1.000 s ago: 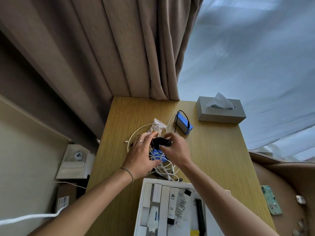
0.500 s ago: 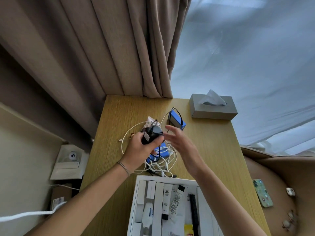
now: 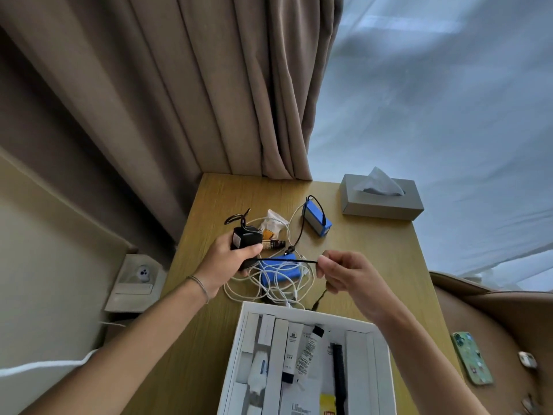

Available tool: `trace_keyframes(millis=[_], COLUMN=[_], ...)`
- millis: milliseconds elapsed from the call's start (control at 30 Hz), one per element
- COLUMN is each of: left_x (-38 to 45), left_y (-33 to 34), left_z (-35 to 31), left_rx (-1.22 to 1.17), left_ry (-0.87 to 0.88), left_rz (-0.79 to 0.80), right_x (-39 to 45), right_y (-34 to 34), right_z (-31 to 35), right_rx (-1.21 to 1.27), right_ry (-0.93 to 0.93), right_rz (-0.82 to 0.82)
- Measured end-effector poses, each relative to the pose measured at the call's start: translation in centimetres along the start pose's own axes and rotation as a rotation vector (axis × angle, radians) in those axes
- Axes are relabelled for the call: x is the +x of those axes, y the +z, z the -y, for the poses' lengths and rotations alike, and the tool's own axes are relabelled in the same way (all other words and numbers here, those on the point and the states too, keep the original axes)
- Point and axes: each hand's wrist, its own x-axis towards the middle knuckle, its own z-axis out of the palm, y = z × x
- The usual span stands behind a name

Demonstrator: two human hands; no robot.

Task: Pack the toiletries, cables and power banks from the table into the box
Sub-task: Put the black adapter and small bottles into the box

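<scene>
My left hand (image 3: pixel 230 259) grips a black charger block (image 3: pixel 246 237) above the wooden table (image 3: pixel 368 253). Its black cable (image 3: pixel 284 261) runs taut to my right hand (image 3: pixel 347 277), which pinches it; the loose end hangs below that hand. Under the cable lie a tangle of white cables (image 3: pixel 281 283) and a flat blue power bank (image 3: pixel 279 269). A second blue power bank (image 3: pixel 317 220) with a black lead stands farther back. The white box (image 3: pixel 386 366) at the near edge holds tubes, a comb and white cartons.
A grey tissue box (image 3: pixel 383 199) sits at the table's far right corner. A small sachet and a dark tube (image 3: pixel 273 235) lie behind my left hand. A phone (image 3: pixel 472 357) rests on a brown seat at the right. Curtains hang behind the table.
My left hand lifted the black charger off the pile and moved left. My right hand took hold of its cable and drew it out to the right.
</scene>
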Motion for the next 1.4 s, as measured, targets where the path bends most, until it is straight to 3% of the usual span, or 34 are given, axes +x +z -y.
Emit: trace_keyframes(millis=[167,267,367,500,633,700,833,967,1067,1200,1400], left_x=[-1.3,-2.4,-3.6,-5.2,-6.2,-6.1,-5.3,-5.4,-6.5,-8.1,-9.0], left_y=[0.0,0.6,1.9,3.7,5.1,5.9,6.9,7.8,7.6,7.4,7.5], left_z=[0.3,0.2,-0.6,-2.3,-3.8,-4.3,-4.2,-2.3,-1.1,-1.7,-1.7], left_rx=[-0.250,-0.366,-0.481,-0.639,-0.647,-0.665,-0.636,-0.333,-0.146,-0.019,-0.439], left_ry=[-0.254,-0.262,-0.224,-0.121,-0.162,-0.161,-0.039,-0.021,-0.027,-0.062,-0.206], left_rz=[0.230,0.439,0.504,0.398,0.391,0.285,-0.010,-0.194,-0.088,0.214,0.383], right_x=[-1.8,-2.3,-2.4,-1.8,-1.1,-1.3,-2.8,-5.1,-5.6,-4.6,-5.3], right_y=[-2.3,-3.8,-4.5,-3.8,-1.1,1.0,5.0,5.6,2.8,-0.9,-2.1], right_z=[0.8,0.5,-0.2,-0.8,-1.4,-2.0,-2.1,1.2,4.4,4.6,-1.0], right_rx=[-0.192,-0.263,-0.281,-0.243,-0.235,-0.218,-0.373,-0.664,-0.809,-0.904,-0.605], right_ry=[0.010,0.019,0.027,0.000,-0.017,0.019,0.079,0.054,-0.005,-0.142,-0.133], right_rz=[-0.041,-0.119,-0.185,-0.280,-0.362,-0.353,-0.186,0.045,0.004,-0.108,-0.292])
